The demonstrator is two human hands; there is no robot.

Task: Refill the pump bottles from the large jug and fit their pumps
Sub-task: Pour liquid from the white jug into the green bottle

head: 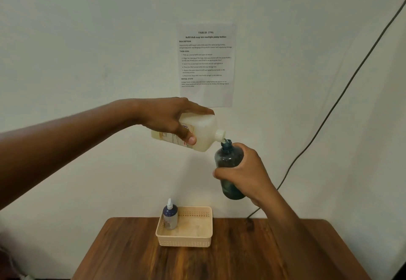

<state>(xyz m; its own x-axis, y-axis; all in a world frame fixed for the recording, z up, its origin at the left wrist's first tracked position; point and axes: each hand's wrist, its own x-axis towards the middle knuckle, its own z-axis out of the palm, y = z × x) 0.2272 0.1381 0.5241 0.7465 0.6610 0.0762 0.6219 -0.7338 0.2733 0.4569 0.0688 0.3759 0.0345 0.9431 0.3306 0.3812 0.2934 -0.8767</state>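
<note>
My left hand (173, 118) grips a large white jug (205, 133) from above, tipped on its side with its spout down to the right. The spout sits at the open mouth of a dark teal bottle (229, 158), and liquid shows at the mouth. My right hand (246, 175) grips this bottle around its lower half, held nearly upright and high above the table. The bottle has no pump on it. A smaller dark bottle with a white pump (170, 216) stands upright in the left corner of a beige basket (186, 241).
The basket sits at the back middle of a brown wooden table (219, 264), against a white wall. A printed task sheet (206, 64) is taped to the wall. A dark cable (329, 112) runs down the wall at the right to the table's back edge.
</note>
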